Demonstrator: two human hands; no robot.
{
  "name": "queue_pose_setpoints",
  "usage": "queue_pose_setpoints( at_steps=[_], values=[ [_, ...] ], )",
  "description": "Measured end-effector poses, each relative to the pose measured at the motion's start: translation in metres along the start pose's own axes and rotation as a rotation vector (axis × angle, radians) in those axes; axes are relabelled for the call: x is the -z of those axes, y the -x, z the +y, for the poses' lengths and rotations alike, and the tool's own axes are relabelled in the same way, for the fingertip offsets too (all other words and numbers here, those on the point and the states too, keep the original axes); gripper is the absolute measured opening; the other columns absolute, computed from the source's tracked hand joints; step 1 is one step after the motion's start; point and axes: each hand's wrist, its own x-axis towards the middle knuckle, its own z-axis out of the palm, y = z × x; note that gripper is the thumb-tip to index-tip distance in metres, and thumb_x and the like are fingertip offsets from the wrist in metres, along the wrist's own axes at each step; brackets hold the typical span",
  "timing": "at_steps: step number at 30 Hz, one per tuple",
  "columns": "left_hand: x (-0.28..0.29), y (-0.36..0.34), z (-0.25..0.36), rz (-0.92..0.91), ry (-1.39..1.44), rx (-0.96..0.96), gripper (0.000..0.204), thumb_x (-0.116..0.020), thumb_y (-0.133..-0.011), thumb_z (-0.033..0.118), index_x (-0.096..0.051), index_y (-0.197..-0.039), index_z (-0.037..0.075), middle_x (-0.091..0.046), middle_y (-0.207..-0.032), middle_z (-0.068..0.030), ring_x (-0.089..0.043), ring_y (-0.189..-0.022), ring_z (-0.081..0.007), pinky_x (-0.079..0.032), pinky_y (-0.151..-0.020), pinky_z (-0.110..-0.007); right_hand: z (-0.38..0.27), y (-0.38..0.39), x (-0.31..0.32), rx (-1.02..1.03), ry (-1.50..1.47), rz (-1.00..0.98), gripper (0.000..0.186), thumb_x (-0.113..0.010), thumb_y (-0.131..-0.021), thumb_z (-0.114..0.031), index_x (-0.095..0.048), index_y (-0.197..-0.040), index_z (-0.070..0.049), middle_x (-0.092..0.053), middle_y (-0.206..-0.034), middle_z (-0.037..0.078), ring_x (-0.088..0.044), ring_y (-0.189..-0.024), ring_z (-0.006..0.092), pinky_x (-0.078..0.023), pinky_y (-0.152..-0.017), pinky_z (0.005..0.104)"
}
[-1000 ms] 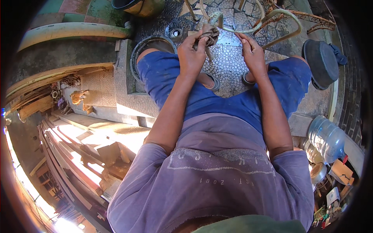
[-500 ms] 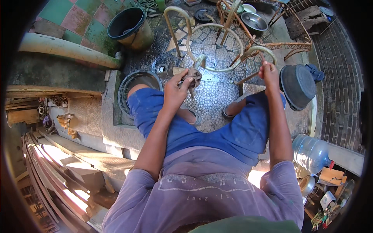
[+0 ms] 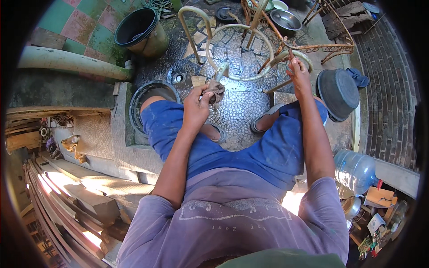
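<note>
My left hand (image 3: 195,105) is closed around a crumpled grey-brown rag (image 3: 215,91), just in front of the near tube end of a cream metal-tube frame (image 3: 241,79) with a round ring and bent legs. At the frame's right bend is my right hand (image 3: 299,76), its fingers pinched on a thin reddish-brown rod (image 3: 291,53). Whether this rod is loose or belongs to the rusty metal frame (image 3: 324,47) behind it, I cannot tell. My knees are spread, with both feet on the floor beneath the hands.
A tall dark bucket (image 3: 141,33) stands at far left, a black basin (image 3: 152,91) by my left knee. On the right are a dark tub (image 3: 338,94) and a clear water jug (image 3: 356,172). Metal bowl (image 3: 286,20) at the back; planks (image 3: 62,205) at lower left.
The whole view has shifted slightly, so the scene sits further left. My left hand has drawn the rag a little toward me from the tube end. My right hand has moved slightly away from me.
</note>
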Motion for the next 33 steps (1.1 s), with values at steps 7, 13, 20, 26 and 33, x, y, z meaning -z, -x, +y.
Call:
queue_pose_setpoints(
  at_steps=[7, 13, 20, 26, 33],
  values=[
    [-0.002, 0.013, 0.006, 0.012, 0.012, -0.007, 0.022, -0.063, -0.092, 0.008, -0.066, -0.111, -0.003, -0.07, -0.101, -0.0205, -0.069, -0.092, -0.0327, -0.052, -0.083, -0.037, -0.005, 0.003, -0.016, 0.003, -0.27, -0.045, 0.035, -0.064, -0.099, -0.037, -0.061, -0.116, -0.007, -0.063, -0.113, 0.003, -0.058, -0.101, 0.0105, -0.049, -0.085, 0.0265],
    [-0.001, 0.014, 0.003, 0.023, 0.009, 0.007, 0.023, -0.063, -0.092, 0.008, -0.066, -0.111, -0.004, -0.069, -0.102, -0.0207, -0.069, -0.093, -0.0337, -0.052, -0.083, -0.037, -0.011, 0.006, -0.018, 0.002, -0.324, -0.068, 0.037, -0.064, -0.099, -0.036, -0.061, -0.12, -0.006, -0.065, -0.118, 0.001, -0.059, -0.103, 0.0101, -0.049, -0.086, 0.0256],
    [-0.01, 0.008, 0.007, 0.019, 0.023, -0.01, 0.024, -0.063, -0.094, 0.01, -0.065, -0.113, -0.004, -0.069, -0.102, -0.0212, -0.069, -0.092, -0.0333, -0.053, -0.082, -0.037, 0.005, -0.012, 0.01, 0.295, 0.648, 0.123, 0.032, -0.063, -0.098, -0.032, -0.067, -0.115, -0.005, -0.073, -0.099, 0.015, -0.069, -0.092, 0.0288, -0.052, -0.078, 0.0387],
    [-0.001, 0.004, -0.005, 0.041, -0.005, 0.012, 0.024, -0.063, -0.094, 0.012, -0.065, -0.114, -0.003, -0.07, -0.101, -0.0207, -0.07, -0.091, -0.0326, -0.053, -0.081, -0.036, -0.094, 0.032, -0.015, 0.558, 0.799, 0.528, 0.026, -0.058, -0.1, -0.023, -0.068, -0.111, -0.003, -0.071, -0.093, 0.021, -0.07, -0.086, 0.0378, -0.052, -0.075, 0.0456],
    [-0.007, -0.006, -0.013, 0.004, -0.036, -0.035, 0.025, -0.062, -0.095, 0.012, -0.065, -0.114, -0.003, -0.07, -0.101, -0.0215, -0.07, -0.092, -0.0309, -0.053, -0.082, -0.036, -0.041, -0.084, 0.063, 0.29, 0.568, 0.065, 0.04, -0.058, -0.098, -0.038, -0.07, -0.104, 0.0, -0.072, -0.088, 0.011, -0.07, -0.076, 0.0207, -0.052, -0.069, 0.0344]
  ],
)
